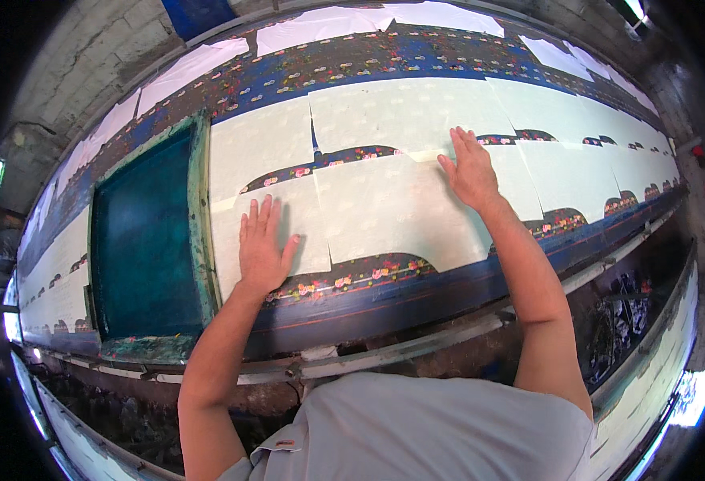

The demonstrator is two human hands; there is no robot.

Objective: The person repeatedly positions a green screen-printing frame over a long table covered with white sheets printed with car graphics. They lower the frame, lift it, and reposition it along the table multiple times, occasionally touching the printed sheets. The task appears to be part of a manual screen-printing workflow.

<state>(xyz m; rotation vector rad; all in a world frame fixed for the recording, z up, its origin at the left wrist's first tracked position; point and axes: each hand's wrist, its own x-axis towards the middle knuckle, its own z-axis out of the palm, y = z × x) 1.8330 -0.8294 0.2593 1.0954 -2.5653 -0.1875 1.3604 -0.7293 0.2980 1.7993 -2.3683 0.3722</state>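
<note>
My left hand lies flat, fingers spread, on a pale cream fabric piece with a curved edge. Farther right and farther from me, my right hand is also open, its fingers extended near the upper edge of a neighbouring cream piece. Neither hand grips anything. Just left of my left hand rests a screen-printing frame with dark teal mesh and a paint-stained green border. The cloth pieces lie side by side in rows, and gaps between them show a dark surface with colourful printed marks.
The long printing table has a blue, stained near side and a metal rail along its edge. White cloth pieces lie along the far side. Another pale table stands at the lower right, and a block wall at the upper left.
</note>
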